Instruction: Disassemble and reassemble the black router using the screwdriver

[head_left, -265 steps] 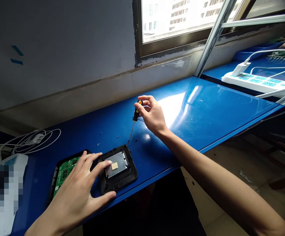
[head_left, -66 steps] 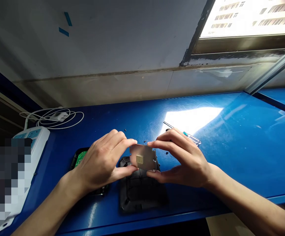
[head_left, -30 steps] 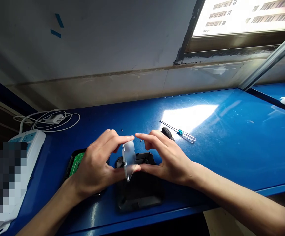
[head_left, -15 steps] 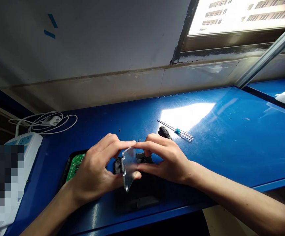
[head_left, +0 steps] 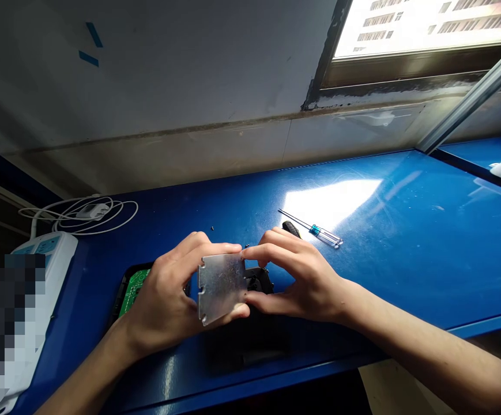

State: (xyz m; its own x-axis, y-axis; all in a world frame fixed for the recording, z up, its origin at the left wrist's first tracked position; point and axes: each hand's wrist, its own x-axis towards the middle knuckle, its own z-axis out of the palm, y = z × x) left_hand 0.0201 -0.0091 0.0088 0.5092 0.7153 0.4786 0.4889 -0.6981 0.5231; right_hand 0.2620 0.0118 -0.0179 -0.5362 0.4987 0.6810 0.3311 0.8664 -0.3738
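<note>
Between my two hands is a thin notched metal plate (head_left: 222,285), held up above the table with its broad face toward me. My left hand (head_left: 176,282) grips it by the top and bottom edges, thumb below and index finger along the top. The fingertips and thumb of my right hand (head_left: 293,276) pinch its right edge. Beneath lies a black plastic housing (head_left: 261,280), mostly hidden by the plate and my hands. A green circuit board (head_left: 135,287) in a black casing shows partly behind my left wrist.
On the blue table (head_left: 406,248) lie a clear-handled screwdriver (head_left: 326,235), a black-handled tool (head_left: 292,229) and a small screw (head_left: 212,228). At left are a coiled white cable (head_left: 116,222) and a white device (head_left: 62,253). A wall and window (head_left: 427,29) stand behind.
The metal plate has turned from nearly edge-on to showing its broad face. Both hands keep hold of it, almost in the same place.
</note>
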